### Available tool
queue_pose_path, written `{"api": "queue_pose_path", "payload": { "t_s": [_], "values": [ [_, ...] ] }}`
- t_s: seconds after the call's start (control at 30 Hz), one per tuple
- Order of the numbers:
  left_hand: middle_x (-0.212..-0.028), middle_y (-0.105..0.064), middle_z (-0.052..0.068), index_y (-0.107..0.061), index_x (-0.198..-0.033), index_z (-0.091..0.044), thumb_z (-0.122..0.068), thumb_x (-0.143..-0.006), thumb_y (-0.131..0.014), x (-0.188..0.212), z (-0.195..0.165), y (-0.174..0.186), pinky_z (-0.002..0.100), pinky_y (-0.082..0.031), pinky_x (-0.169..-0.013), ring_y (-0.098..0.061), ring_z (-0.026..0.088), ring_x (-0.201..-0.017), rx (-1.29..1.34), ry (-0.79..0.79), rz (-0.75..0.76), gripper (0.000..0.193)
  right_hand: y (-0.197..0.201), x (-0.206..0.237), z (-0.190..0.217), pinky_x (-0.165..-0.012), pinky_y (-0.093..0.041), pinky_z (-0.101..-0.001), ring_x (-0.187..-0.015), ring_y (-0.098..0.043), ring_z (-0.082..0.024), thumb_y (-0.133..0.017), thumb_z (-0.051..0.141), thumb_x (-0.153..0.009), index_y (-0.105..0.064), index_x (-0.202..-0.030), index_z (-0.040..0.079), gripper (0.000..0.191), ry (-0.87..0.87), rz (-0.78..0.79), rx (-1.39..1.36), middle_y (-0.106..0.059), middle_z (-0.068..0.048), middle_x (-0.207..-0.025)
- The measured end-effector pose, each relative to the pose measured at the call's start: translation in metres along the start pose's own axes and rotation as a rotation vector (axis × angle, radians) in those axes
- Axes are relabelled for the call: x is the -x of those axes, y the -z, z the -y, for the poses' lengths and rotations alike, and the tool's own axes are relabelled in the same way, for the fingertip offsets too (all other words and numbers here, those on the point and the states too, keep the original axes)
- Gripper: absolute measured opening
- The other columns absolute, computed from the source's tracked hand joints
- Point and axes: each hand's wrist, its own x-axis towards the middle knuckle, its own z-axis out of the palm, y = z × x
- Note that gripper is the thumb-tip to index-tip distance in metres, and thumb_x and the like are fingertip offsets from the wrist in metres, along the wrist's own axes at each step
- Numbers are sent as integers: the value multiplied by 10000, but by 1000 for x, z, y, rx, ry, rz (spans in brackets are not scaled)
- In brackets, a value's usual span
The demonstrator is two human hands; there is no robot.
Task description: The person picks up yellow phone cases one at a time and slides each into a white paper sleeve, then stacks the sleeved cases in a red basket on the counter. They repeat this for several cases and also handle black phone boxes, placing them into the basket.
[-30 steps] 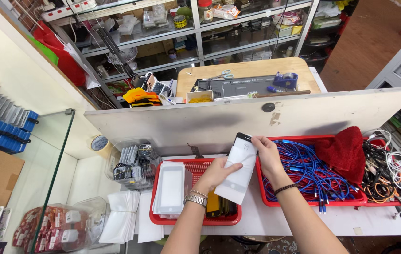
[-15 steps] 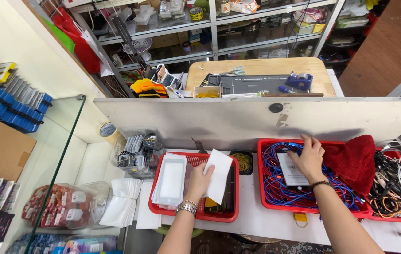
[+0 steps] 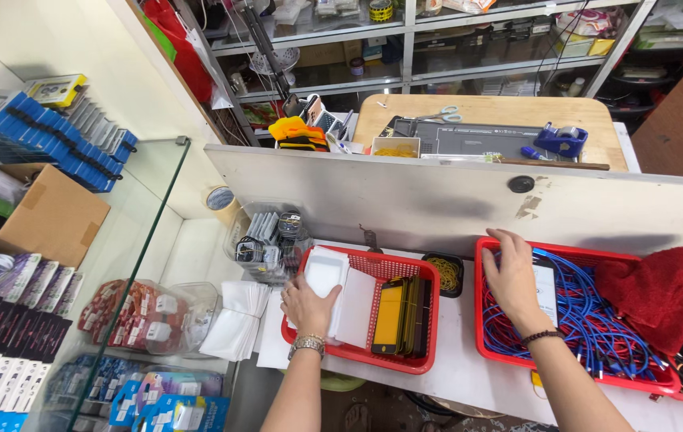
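Resting in the left red plastic basket [image 3: 421, 364], the white flat pouch [image 3: 355, 308] is gripped by the left hand [image 3: 309, 306]; the right hand [image 3: 511, 276] is spread flat on blue cables [image 3: 589, 320].

This is a small shop for phone accessories, with a repair bench behind the counter. A glass case [image 3: 129, 264] holds rows of packaged goods [image 3: 77, 132] and bagged items [image 3: 137, 312]. On the white counter [image 3: 469, 372] stand red baskets [image 3: 405, 364], one full of blue cables [image 3: 589, 320], another holding phone cases [image 3: 397, 316]. Behind a partition [image 3: 437, 204] sits a wooden table [image 3: 493, 112] with a work mat [image 3: 469, 140], scissors [image 3: 437, 116] and a tape dispenser [image 3: 561, 140]. Metal shelves [image 3: 405, 40] at the back are crammed with stock.
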Motion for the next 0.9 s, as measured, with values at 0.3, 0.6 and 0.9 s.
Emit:
{"api": "queue_pose_path", "payload": {
  "t_s": [0.3, 0.6, 0.9],
  "values": [
    [-1073, -759, 177, -614, -1126, 8, -260, -803, -829, -50, 43, 0, 385, -552, -863, -716, 280, -997, 706, 64, 79, 471, -106, 32, 119, -918, -578, -337, -1023, -714, -193, -630, 206, -967, -653, -1227, 29, 316, -307, 501, -626, -751, -106, -1094],
    [-1026, -762, 98, -699, -1155, 38, -232, -968, -687, -68, -7, 14, 283, -563, -773, -704, 122, -872, 1473, 16, 597, 328, -138, 66, 147, -767, -561, -272, -844, -650, -95, -618, 184, -981, -636, -1053, 27, 174, -659, 720, -928, -693, -29, -933],
    [-940, -798, 86, -741, -1074, 21, -216, -945, -701, -3, -53, 18, 248, -577, -699, -732, 98, -796, 1215, -158, 794, 272, -60, 29, 87, -791, -510, -251, -901, -632, -70, -619, 187, -963, -649, -1156, 84, 221, -538, 331, -777, -691, 18, -951]
  ]
}}
